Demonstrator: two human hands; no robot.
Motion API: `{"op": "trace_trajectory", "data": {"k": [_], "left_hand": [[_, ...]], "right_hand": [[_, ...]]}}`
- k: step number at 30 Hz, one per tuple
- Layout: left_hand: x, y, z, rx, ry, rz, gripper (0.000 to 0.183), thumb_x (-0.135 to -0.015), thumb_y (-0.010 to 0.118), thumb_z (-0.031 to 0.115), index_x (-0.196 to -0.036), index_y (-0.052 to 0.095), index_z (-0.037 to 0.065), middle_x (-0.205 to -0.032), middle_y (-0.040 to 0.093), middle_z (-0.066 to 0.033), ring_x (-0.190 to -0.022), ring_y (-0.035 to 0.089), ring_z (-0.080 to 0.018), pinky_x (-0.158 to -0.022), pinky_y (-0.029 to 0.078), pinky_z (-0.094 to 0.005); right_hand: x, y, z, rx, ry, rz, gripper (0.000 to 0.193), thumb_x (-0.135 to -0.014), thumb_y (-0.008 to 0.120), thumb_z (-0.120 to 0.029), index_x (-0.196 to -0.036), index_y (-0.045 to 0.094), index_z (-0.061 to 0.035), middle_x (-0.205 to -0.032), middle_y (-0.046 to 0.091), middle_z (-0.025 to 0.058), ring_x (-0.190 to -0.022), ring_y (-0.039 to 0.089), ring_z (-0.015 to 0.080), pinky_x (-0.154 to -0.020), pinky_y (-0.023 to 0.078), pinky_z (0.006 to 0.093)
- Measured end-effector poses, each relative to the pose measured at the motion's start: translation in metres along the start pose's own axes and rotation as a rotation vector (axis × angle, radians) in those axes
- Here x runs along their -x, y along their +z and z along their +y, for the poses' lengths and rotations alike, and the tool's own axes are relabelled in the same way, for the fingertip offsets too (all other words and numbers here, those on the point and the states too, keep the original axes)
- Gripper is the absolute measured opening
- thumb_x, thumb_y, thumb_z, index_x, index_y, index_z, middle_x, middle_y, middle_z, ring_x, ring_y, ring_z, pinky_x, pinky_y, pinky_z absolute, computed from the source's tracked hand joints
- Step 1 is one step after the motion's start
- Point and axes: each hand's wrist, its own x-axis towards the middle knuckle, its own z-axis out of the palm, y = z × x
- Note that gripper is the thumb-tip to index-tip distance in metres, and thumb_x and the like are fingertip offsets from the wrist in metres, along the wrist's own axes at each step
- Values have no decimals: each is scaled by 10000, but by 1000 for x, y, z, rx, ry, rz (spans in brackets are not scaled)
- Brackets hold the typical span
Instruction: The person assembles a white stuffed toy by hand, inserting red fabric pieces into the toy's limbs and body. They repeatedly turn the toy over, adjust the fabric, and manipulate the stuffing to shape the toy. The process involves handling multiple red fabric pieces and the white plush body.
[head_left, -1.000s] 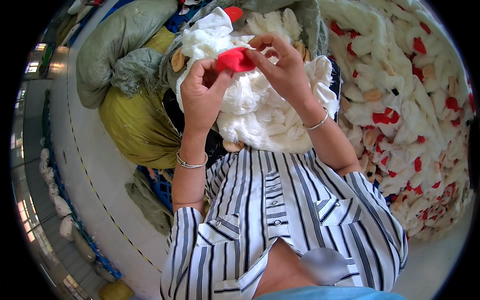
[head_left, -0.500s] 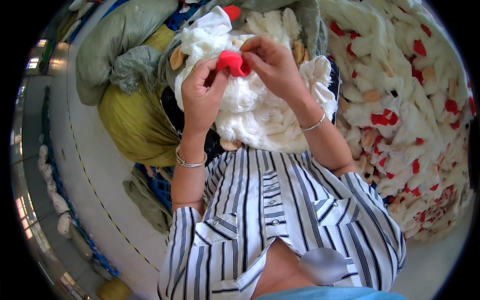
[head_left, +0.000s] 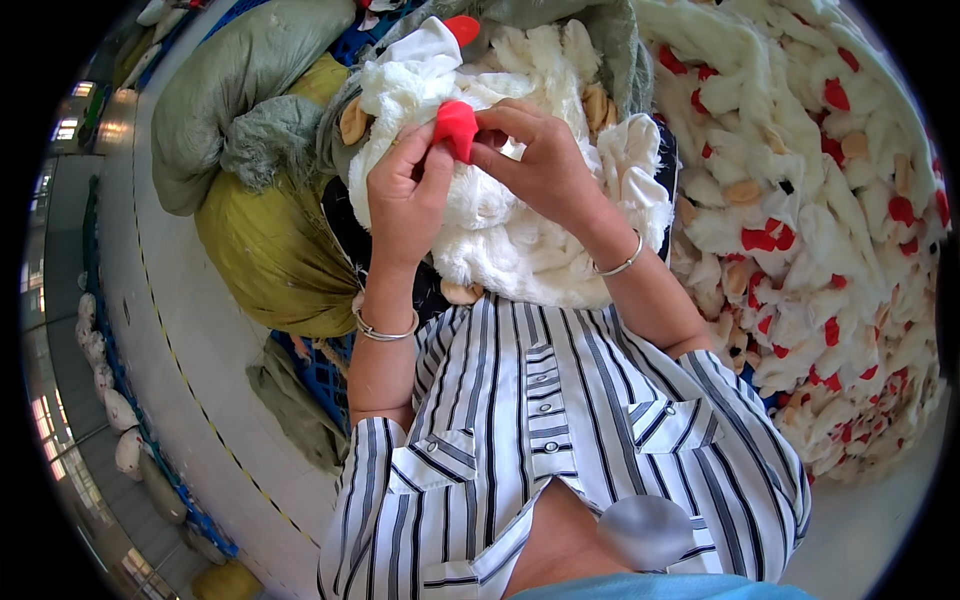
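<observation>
— What sits on the floor (head_left: 190,380)?
— A yellow sack (head_left: 265,250) and a grey-green sack (head_left: 215,100) lie near its left edge; a big heap of white plush toys (head_left: 820,230) covers its right side.

A small red fabric piece (head_left: 455,127), soft and rounded, stands upright on a white fluffy plush toy skin (head_left: 500,215), which is crumpled and limp.

Free room and obstacles. Both hands, left hand (head_left: 405,195) and right hand (head_left: 540,160), work close together over a heap of white plush (head_left: 520,240) that fills the lap. A large plush pile (head_left: 830,230) walls off the right; a yellow sack (head_left: 270,250) and a grey-green sack (head_left: 225,100) crowd the left. Bare floor (head_left: 170,330) lies open beyond the sacks.
</observation>
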Motion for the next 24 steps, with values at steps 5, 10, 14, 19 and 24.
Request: {"op": "trace_trajectory", "data": {"k": [5, 10, 14, 19, 24], "left_hand": [[-1, 2, 3, 44, 25, 8, 239, -936, 554, 19, -1147, 639, -54, -952, 630, -26, -831, 575, -71, -722, 479, -222], [-3, -1, 1, 19, 72, -63, 234, -935, 557, 15, -1143, 639, -57, -974, 639, -36, -825, 575, -66, -720, 478, -213], [-1, -1, 0, 66, 22, -40, 250, -953, 549, 38, -1171, 653, -29, -906, 627, 32, -708, 480, -6, -627, 412, -168], [-2, -2, 8, 84, -72, 9, 231, -952, 537, 24, -1144, 650, -37, -888, 621, 19, -746, 516, -22, -648, 440, -181], [-3, -1, 2, 235, -41, -17, 240, -959, 532, 35, -1159, 650, -27, -864, 613, 30, -722, 502, -20, -632, 425, -172]], "right_hand": [[1, 1, 0, -318, 214, -130, 210, -856, 721, -87, -1030, 680, 23, -861, 661, 25, -770, 591, 82, -691, 488, 259], [3, 3, 5, -596, 381, -67, 174, -871, 695, -104, -965, 669, 40, -813, 659, 1, -731, 589, 46, -674, 487, 211], [-14, -28, 6, -269, 170, 152, 100, -856, 651, -81, -894, 643, 11, -785, 648, -3, -716, 586, 53, -651, 468, 216], [-20, -20, 8, -364, 93, 111, 142, -884, 677, -152, -932, 658, -20, -804, 659, 10, -747, 591, 77, -690, 466, 244], [-16, -14, 1, -336, 91, -116, 154, -933, 632, -131, -996, 665, 6, -816, 666, 23, -753, 594, 83, -693, 475, 248]]}}
